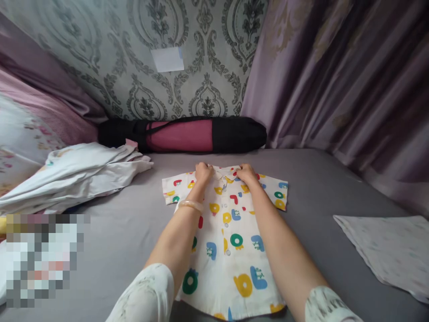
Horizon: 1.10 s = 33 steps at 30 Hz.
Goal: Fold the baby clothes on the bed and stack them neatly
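Note:
A small white short-sleeved shirt point(217, 268) with colourful letter-like prints lies spread flat, buttoned front up, collar at the far end. At the left side of its collar, my left hand point(203, 171) has its fingers closed on the fabric; a pale bangle point(191, 205) circles that forearm. My right hand point(247, 173) grips the shirt at the collar's right side, thumb inward. Both short sleeves of the shirt stretch out to the sides. My forearms cover parts of its left and right edges.
Grey sheet point(311, 188) surrounds the shirt. Crumpled white clothes point(90, 174) lie at left, a folded pale cloth point(389, 250) at right. Along the patterned wall rests a black and pink long bag point(187, 135). Purple curtains point(301, 89) hang at right. A pixelated patch hides the lower left.

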Each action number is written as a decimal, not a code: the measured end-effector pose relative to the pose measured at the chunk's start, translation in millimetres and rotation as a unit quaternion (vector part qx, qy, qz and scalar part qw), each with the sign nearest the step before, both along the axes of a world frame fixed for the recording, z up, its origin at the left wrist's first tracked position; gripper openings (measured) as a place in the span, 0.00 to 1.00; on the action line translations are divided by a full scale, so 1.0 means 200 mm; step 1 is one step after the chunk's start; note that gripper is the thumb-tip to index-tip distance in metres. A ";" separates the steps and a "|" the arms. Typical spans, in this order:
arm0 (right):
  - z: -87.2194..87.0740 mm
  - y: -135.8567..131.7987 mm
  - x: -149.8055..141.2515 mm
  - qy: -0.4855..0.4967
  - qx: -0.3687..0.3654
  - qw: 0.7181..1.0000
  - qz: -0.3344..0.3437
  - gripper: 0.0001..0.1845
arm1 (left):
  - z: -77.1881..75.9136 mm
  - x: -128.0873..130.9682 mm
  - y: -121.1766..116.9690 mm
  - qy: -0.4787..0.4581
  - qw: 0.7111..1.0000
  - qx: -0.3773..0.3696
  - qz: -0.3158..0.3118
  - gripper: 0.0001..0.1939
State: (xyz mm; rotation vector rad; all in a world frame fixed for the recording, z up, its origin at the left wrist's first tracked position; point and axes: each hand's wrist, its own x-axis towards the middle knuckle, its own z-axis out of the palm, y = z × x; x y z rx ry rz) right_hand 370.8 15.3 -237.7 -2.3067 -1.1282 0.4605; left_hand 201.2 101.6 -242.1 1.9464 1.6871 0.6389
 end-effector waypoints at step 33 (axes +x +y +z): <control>0.07 -0.17 -0.21 -0.109 -0.008 0.993 0.051 0.17 | 0.00 -0.17 -0.06 -0.016 0.980 0.082 -0.181 0.13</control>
